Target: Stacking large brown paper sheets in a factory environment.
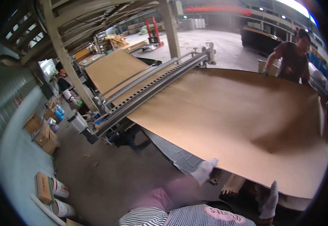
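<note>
"Checked apron (186,216), nearest us: what marks do we find?"

"Lettering on its pink patch (223,214), and red print on a white bucket (60,188) left of the brown sheet (216,109)."

"Our sheet and hands?"

"Sheet: reaching out from the slotted metal bar (152,94). Left hand (204,171) and right hand (269,201), gloved, touch its near edge; fingers partly hidden, we cannot tell how far closed."

Large, thin brown board-like sheet (209,109), roughly rectangular, lies nearly level, buckled toward right, far-left end under grey metal crossbeam (154,94).
</note>
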Motion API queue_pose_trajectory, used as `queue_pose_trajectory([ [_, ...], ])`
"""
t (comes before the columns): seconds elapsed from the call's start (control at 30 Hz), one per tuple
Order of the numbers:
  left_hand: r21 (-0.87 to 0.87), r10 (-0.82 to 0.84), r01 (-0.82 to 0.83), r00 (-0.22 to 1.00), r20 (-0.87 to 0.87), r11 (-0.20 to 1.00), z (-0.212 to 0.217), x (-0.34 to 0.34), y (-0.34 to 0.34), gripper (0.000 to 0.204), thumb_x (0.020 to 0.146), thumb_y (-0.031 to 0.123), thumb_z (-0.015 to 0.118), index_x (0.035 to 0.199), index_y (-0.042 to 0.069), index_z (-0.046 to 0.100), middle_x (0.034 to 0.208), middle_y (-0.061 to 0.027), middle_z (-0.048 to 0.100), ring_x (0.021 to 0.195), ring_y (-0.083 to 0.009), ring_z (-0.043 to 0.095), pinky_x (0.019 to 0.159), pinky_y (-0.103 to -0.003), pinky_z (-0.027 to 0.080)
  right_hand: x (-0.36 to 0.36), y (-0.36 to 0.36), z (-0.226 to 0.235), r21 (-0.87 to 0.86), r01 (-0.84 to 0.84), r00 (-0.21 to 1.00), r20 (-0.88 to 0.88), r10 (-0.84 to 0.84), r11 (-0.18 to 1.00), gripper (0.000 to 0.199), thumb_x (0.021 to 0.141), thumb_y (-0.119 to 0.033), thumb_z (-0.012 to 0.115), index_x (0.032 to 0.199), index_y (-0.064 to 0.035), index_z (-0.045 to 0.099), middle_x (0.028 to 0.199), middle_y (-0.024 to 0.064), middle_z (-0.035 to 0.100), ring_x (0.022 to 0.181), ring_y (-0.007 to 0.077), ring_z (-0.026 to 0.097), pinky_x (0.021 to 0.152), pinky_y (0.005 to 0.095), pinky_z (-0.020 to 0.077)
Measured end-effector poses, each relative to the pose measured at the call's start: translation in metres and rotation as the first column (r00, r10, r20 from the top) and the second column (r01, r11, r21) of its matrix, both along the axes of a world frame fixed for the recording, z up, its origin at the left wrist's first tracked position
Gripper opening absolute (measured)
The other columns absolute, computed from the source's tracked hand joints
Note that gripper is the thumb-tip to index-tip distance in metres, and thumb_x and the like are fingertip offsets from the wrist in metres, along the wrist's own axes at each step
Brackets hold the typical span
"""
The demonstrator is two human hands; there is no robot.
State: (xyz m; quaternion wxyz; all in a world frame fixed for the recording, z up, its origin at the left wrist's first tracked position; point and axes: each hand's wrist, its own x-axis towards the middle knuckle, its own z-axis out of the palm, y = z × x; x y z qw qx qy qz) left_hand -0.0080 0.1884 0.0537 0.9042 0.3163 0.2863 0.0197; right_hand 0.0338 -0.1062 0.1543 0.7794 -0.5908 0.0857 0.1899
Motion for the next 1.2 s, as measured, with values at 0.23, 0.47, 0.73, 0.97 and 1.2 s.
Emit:
queue_pose_trajectory([
  [0.23, 0.099, -0.209, 0.214, 0.976, -0.062, 0.972, 0.044, 0.007, -0.044, 0.033, 0.09, 0.035, 0.057, 0.102, 0.005, 0.06, 0.093, -0.0053, 0.064, 0.077, -0.0162, 0.063, 0.068, -0.032, 0.054, 0.017, 0.066, -0.016, 0.144, -0.059, 0.997, -0.034, 0.064, 0.988, 0.026, 0.09, -0.038, 0.053, 0.087, -0.0119, 0.056, 0.065, 0.0013, 0.057, 0.053, 0.0121, 0.056, 0.046, 0.0199, 0.0462],
  [0.47, 0.382, 0.486, -0.415, 0.867, -0.108, 0.826, -0.011, 0.015, 0.168, 0.024, 0.078, 0.013, 0.064, 0.097, -0.001, 0.059, 0.087, -0.0186, 0.063, 0.071, -0.0326, 0.065, 0.059, -0.047, 0.057, 0.038, 0.002, 0.042, 0.019, -0.09, 0.996, -0.019, 0.09, 0.996, 0.011, 0.09, -0.024, 0.056, 0.081, -0.0175, 0.055, 0.061, -0.0054, 0.055, 0.047, 0.0056, 0.052, 0.039, 0.0188, 0.0421],
  [0.73, 0.937, 0.493, 0.108, 0.827, -0.27, 0.332, -0.078, -0.006, 0.26, 0.018, 0.078, 0.015, 0.062, 0.091, 0.003, 0.065, 0.093, -0.0186, 0.066, 0.09, -0.0289, 0.065, 0.076, -0.041, 0.052, 0.057, -0.087, 0.047, 0.36, -0.096, 0.988, 0.147, 0.045, 0.928, 0.014, 0.086, -0.013, 0.06, 0.099, -0.0063, 0.058, 0.091, 0.0053, 0.061, 0.081, 0.0133, 0.059, 0.07, 0.0232, 0.0511],
  [0.97, 0.363, 0.472, -0.424, 0.88, -0.051, 0.83, -0.063, -0.023, 0.208, 0.033, 0.08, 0.007, 0.057, 0.111, -0.006, 0.055, 0.101, -0.0179, 0.061, 0.091, -0.0323, 0.062, 0.076, -0.044, 0.054, 0.087, -0.098, 0.083, -0.284, -0.051, 0.989, 0.12, 0.088, 0.957, 0.027, 0.093, -0.033, 0.047, 0.078, -0.0109, 0.051, 0.059, 0.0019, 0.05, 0.045, 0.0135, 0.049, 0.039, 0.0265, 0.0395],
  [1.2, 0.632, 0.488, -0.309, 0.864, -0.126, 0.71, -0.035, 0.009, 0.183, 0.037, 0.084, 0.012, 0.056, 0.117, -0.004, 0.052, 0.106, -0.016, 0.059, 0.091, -0.0273, 0.061, 0.077, -0.041, 0.051, 0.089, -0.133, 0.081, -0.243, -0.136, 0.989, 0.025, 0.146, 0.961, 0.028, 0.093, -0.034, 0.048, 0.078, -0.0102, 0.054, 0.061, 0.0027, 0.054, 0.046, 0.0115, 0.05, 0.042, 0.0239, 0.0399],
])
